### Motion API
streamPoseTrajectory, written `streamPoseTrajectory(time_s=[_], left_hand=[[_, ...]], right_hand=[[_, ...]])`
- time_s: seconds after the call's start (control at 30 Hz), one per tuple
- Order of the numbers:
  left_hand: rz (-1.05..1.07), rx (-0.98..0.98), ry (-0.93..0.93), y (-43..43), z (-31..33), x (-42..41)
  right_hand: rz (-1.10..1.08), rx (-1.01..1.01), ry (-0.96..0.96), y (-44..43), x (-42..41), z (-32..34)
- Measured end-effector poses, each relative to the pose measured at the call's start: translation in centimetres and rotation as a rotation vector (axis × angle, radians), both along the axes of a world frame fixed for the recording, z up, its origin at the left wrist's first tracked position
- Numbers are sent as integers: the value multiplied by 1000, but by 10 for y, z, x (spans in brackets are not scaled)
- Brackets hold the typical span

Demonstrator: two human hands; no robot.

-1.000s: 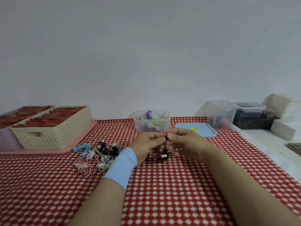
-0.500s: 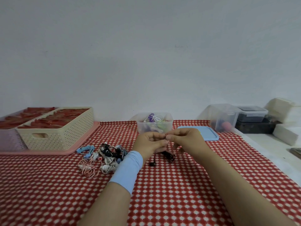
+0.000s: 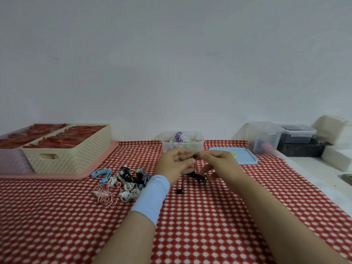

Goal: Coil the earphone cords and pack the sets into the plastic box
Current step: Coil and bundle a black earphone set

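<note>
Head view: right hand (image 3: 219,161) is pinching one end of black earphone set (image 3: 198,177) between thumb and forefinger, other fingers spreading; left hand (image 3: 174,163) is sitting palm-up, loosely curled against the cord, grip unclear. Cord is dangling onto checked cloth (image 3: 190,225), just before plastic box (image 3: 166,145); loose earphone pile (image 3: 123,180) is lying left of it

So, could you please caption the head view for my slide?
Right hand pinches a black earphone set beside the left hand, before the clear plastic box.
</note>
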State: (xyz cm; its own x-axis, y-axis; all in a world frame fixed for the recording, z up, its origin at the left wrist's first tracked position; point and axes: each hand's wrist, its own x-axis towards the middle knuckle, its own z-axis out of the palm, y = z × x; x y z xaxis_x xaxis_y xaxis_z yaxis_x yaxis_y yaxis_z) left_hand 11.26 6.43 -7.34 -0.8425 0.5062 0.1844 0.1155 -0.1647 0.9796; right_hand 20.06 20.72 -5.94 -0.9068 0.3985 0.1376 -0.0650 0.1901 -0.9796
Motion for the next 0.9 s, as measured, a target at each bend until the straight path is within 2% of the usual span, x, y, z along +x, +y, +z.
streamPoseTrajectory(time_s=[0.07,0.2,0.23,0.43,0.57,0.77,0.9], left_hand=[[-20,16,28,0,1,-2],[-28,51,32,1,5,-1],[-29,52,35,2,6,-1],[40,-5,118,0,23,-9],[47,-20,86,-8,39,-24],[133,-125,182,-10,74,-65],[185,-267,269,-3,99,-96]], right_hand=[[-6,48,-19,1,-1,-1],[83,440,-145,1,-4,-7],[94,487,-159,-1,-6,-9],[76,409,-49,-3,-16,-8],[20,288,-37,1,-26,4],[-46,291,18,8,-62,49],[-29,207,34,21,-98,83]])
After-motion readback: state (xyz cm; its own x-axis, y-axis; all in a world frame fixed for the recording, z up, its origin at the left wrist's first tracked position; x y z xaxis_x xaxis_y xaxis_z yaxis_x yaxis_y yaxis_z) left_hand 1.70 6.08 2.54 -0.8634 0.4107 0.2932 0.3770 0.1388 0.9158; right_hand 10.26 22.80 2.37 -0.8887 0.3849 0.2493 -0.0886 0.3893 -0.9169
